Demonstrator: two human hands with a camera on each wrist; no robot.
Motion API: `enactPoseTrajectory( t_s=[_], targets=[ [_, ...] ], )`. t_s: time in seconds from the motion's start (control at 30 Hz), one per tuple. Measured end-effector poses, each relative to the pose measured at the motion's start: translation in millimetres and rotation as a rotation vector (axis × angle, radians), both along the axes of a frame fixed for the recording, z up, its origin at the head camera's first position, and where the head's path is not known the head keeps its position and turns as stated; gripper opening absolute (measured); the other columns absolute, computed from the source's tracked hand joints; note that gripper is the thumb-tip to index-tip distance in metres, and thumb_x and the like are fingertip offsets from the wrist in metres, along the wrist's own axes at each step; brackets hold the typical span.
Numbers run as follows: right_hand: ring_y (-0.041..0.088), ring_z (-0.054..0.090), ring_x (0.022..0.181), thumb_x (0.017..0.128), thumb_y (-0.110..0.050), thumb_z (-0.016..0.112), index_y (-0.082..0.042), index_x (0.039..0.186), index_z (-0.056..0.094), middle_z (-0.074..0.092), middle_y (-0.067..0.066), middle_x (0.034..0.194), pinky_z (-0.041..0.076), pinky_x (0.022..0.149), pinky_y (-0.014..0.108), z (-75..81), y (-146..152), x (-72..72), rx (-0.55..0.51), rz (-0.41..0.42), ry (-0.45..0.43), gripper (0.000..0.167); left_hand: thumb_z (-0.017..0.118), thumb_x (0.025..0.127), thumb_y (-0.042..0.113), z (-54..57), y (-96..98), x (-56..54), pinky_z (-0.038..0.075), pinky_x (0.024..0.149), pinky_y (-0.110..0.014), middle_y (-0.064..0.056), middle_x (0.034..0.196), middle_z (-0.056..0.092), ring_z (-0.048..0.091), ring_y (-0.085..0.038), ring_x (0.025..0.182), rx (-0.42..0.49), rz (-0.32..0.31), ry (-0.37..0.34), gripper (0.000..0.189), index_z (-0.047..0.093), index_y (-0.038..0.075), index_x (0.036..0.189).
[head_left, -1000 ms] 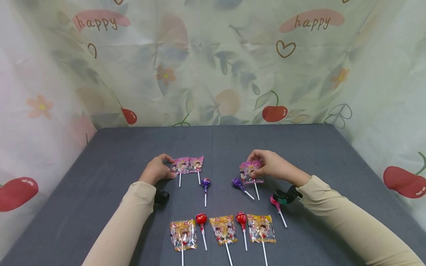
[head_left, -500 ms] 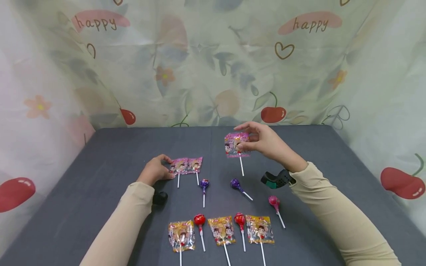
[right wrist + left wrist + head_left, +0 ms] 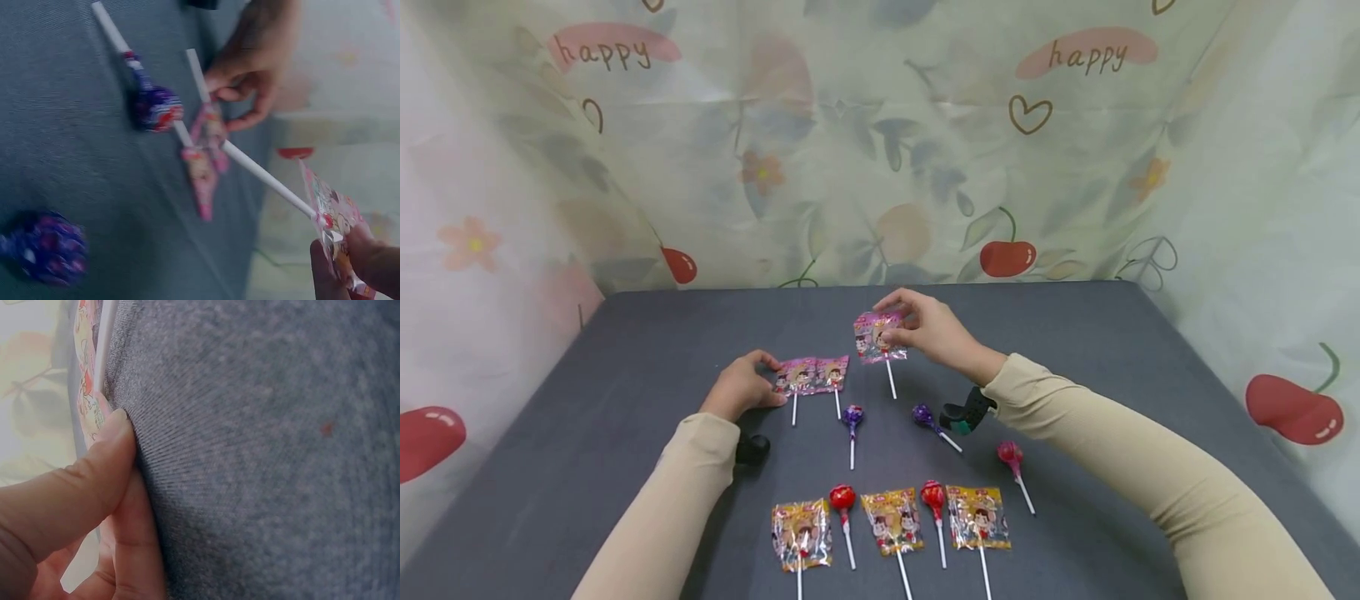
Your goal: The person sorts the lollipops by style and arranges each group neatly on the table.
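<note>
In the head view my left hand rests at the table's middle left, thumb and finger pinching the edge of a pink-wrapped lollipop. A second pink-wrapped lollipop lies against its right side. My right hand holds another pink-wrapped lollipop above the table, white stick pointing down. The right wrist view shows thumb and fingers pinching that wrapper. In the left wrist view the left thumb covers part of the wrapper.
Two purple ball lollipops lie nearer me, with a pink ball lollipop at right. The front row has yellow-wrapped lollipops and red ball lollipops between them. A patterned curtain stands behind the grey table.
My right hand has lifted its pink-wrapped lollipop from beside the right purple one and carried it left, toward the other pink ones. My left hand has stayed on its lollipop.
</note>
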State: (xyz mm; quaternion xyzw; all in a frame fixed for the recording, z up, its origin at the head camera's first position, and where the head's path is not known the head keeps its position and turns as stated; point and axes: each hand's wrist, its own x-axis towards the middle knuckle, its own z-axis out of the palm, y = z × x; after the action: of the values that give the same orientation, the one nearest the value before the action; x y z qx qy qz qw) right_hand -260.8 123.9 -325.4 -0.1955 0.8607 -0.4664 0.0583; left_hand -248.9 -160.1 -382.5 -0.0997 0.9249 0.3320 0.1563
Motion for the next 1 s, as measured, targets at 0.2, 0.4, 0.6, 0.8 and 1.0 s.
enactPoseTrajectory(
  t_s=[0.2,0.4,0.6,0.8,1.0],
  targets=[
    [0.025,0.059,0.096,0.088,-0.01,0.07,-0.012,0.125,0.06,0.059,0.014,0.115,0.047,0.067,0.029,-20.0,-15.1,-10.0,0.085,-0.047,-0.039,0.038,0.078,0.081,0.01,0.9,-0.5,0.4,0.037,0.075,-0.036,-0.02,0.114,0.05,0.046,-0.029,0.09,0.001,0.007,-0.013,0.052,0.052,0.011,0.125],
    [0.019,0.052,0.08,0.086,-0.011,0.073,-0.012,0.123,0.062,0.059,0.011,0.103,0.041,0.061,0.024,-33.7,-28.5,-18.4,0.142,-0.101,-0.089,0.04,0.079,0.08,0.011,-0.7,-0.2,-0.3,0.038,0.076,-0.037,-0.019,0.113,0.05,0.047,-0.03,0.092,-0.013,0.01,-0.005,0.051,0.052,0.011,0.124],
    [0.013,0.045,0.064,0.082,-0.004,0.074,-0.009,0.119,0.064,0.05,0.003,0.077,0.038,0.057,0.023,-47.0,-29.6,-27.5,0.231,-0.125,-0.126,0.039,0.08,0.079,0.012,-4.1,2.1,-2.2,0.038,0.077,-0.038,-0.015,0.103,0.054,0.049,-0.028,0.09,-0.024,0.003,0.01,0.051,0.053,0.011,0.122],
    [0.009,0.046,0.057,0.08,0.0,0.075,-0.007,0.116,0.066,0.047,-0.001,0.068,0.039,0.054,0.02,-57.0,-32.3,-33.6,0.232,-0.116,-0.171,0.038,0.079,0.08,0.011,-2.6,0.9,-1.3,0.038,0.076,-0.038,-0.018,0.111,0.051,0.048,-0.03,0.091,-0.018,-0.001,0.002,0.051,0.052,0.012,0.124],
    [0.011,0.048,0.065,0.077,-0.007,0.08,-0.008,0.11,0.069,0.054,-0.001,0.072,0.038,0.06,0.022,-61.2,-34.5,-36.3,0.301,-0.156,-0.135,0.035,0.079,0.08,0.011,-1.3,0.3,-1.3,0.038,0.075,-0.037,-0.018,0.11,0.051,0.047,-0.029,0.091,-0.009,-0.002,-0.004,0.051,0.052,0.011,0.124]
  ],
)
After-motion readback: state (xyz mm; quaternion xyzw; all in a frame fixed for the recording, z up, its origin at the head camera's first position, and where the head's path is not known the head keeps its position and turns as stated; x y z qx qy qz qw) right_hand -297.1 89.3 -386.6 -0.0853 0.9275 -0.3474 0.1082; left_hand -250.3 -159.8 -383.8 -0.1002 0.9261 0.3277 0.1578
